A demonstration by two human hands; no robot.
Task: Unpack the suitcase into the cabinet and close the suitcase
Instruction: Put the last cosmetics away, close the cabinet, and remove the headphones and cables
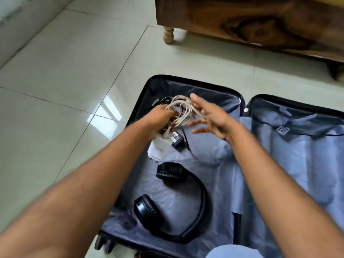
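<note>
Cable (183, 110) bundle at far end of suitcase (195, 84), straight ahead between both hands. Left hand (161, 118) clamped on its near loops; right hand (208, 116) spread, fingers touching far loops. Headphones (178, 202) nearer, lengthwise. Cabinet (260, 21) beyond, well apart.

One suitcase (290, 164) (open), one headphones (178, 202), two chargers (160, 148), one cable bundle (184, 110).

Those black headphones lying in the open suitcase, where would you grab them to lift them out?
Take the black over-ear headphones by the curved headband, coming straight down from above. They lie flat on the grey suitcase lining, so the thin arch is exposed and easy for fingers to wrap around, while the padded ear cups are broad and flat.
</note>
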